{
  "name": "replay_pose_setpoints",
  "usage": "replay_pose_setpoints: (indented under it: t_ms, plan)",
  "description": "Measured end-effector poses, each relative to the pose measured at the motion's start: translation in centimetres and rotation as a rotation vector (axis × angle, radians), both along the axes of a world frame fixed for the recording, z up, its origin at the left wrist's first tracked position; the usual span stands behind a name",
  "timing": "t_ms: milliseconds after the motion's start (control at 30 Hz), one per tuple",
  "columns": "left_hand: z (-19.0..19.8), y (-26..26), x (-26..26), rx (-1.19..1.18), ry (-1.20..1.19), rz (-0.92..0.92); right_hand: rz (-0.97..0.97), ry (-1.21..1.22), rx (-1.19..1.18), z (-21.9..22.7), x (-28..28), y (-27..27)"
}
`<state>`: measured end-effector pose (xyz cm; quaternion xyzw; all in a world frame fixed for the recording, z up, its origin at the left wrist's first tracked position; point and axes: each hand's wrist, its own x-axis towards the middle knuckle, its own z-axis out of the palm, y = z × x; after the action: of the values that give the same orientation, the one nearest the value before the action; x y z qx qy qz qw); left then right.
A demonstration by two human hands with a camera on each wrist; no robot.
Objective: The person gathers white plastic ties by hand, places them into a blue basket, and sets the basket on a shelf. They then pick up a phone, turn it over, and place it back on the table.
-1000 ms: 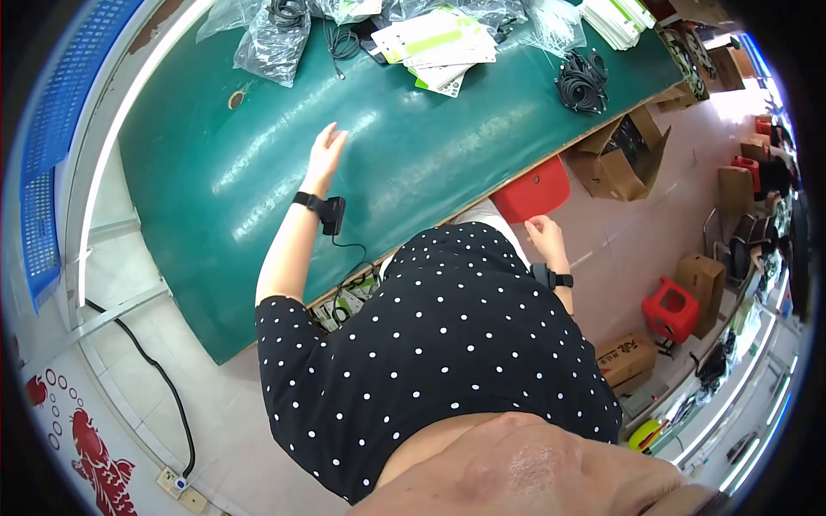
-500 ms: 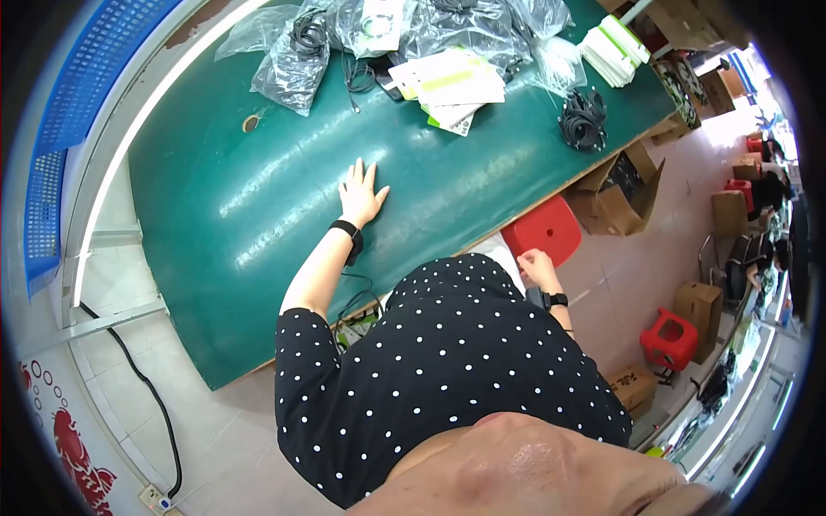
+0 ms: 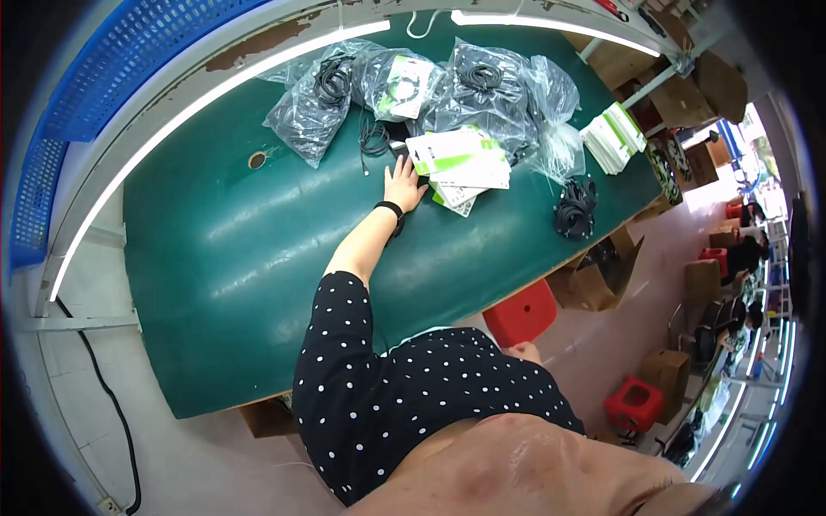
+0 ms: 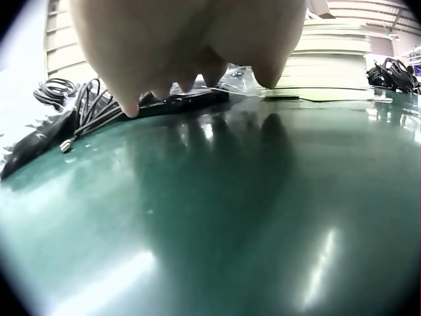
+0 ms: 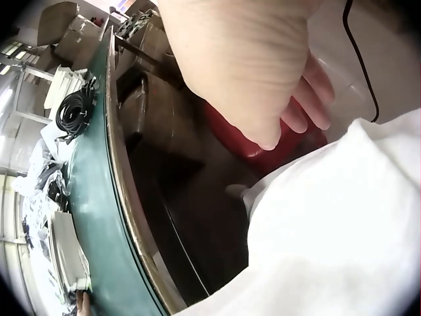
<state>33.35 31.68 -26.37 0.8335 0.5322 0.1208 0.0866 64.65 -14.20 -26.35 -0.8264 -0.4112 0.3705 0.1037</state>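
My left hand point(image 3: 403, 187) reaches over the green table point(image 3: 284, 258), fingers spread, beside a pile of white and green packages point(image 3: 460, 163). In the left wrist view the left hand point(image 4: 191, 46) has its fingertips low over the tabletop, between a black cable point(image 4: 92, 112) and the stacked packages point(image 4: 329, 62); it holds nothing. My right hand point(image 3: 523, 352) hangs by the lap near the red stool point(image 3: 521, 314), mostly hidden by the blouse in the head view. In the right wrist view the right hand point(image 5: 256, 72) has loosely bent fingers with nothing in them.
Clear bags of black cables point(image 3: 486, 90) lie along the table's back. A stack of packages point(image 3: 613, 138) and a coiled cable bundle point(image 3: 575, 209) sit to the right. An open carton point(image 3: 594, 279) stands below the right edge; a light bar point(image 3: 215, 95) crosses above the back.
My left hand has moved forward across the table to the package pile, its fingers spreading. The head view has shifted toward the table's back. My right hand remains low by the lap.
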Motion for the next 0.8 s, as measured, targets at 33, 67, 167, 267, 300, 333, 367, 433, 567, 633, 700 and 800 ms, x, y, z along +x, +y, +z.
replay_pose_setpoints:
  t_ms: [33,67,167,267,300,333,367,433,567,633,700,800]
  plan:
    - [-0.6,0.7,0.5,0.015,-0.019,-0.020,-0.040,0.008,-0.037,-0.3,0.2,-0.5]
    - [-0.9,0.8,0.6,0.005,-0.026,-0.013,-0.079,0.019,-0.079,-0.5,0.3,-1.1]
    - [-0.2,-0.6,0.0,0.011,-0.050,-0.023,-0.117,0.038,-0.139,-0.4,-0.1,-1.5]
    - [0.7,-3.6,-2.6,0.031,-0.051,-0.101,-0.120,0.057,-0.149,-0.5,-0.3,-1.1]
    - [1.2,-4.7,-3.7,0.052,-0.054,-0.144,-0.060,0.052,-0.133,-0.8,-0.2,-0.4]
    - [1.7,-6.3,-5.0,0.033,-0.044,-0.139,-0.001,0.051,-0.116,-1.1,-0.2,0.3]
    - [2.3,-8.1,-6.4,0.016,-0.026,-0.182,-0.064,0.140,-0.138,-0.3,-0.8,1.5]
    - [3.9,-11.9,-9.5,-0.021,0.001,-0.220,-0.166,0.296,-0.161,-0.9,-0.9,3.0]
    - [5.5,-19.5,-16.6,-0.141,0.046,-0.179,-0.187,0.384,-0.145,-3.3,0.1,4.4]
    - [5.6,-21.7,-18.7,-0.191,0.075,-0.113,-0.092,0.334,-0.124,-4.1,0.5,5.1]
    - [5.4,-21.9,-20.1,-0.325,-0.315,0.267,-0.028,0.325,-0.113,-4.1,0.6,6.0]
    - [5.3,-20.7,-18.1,-0.142,-0.171,0.471,0.003,0.321,-0.142,-2.8,-0.3,8.2]
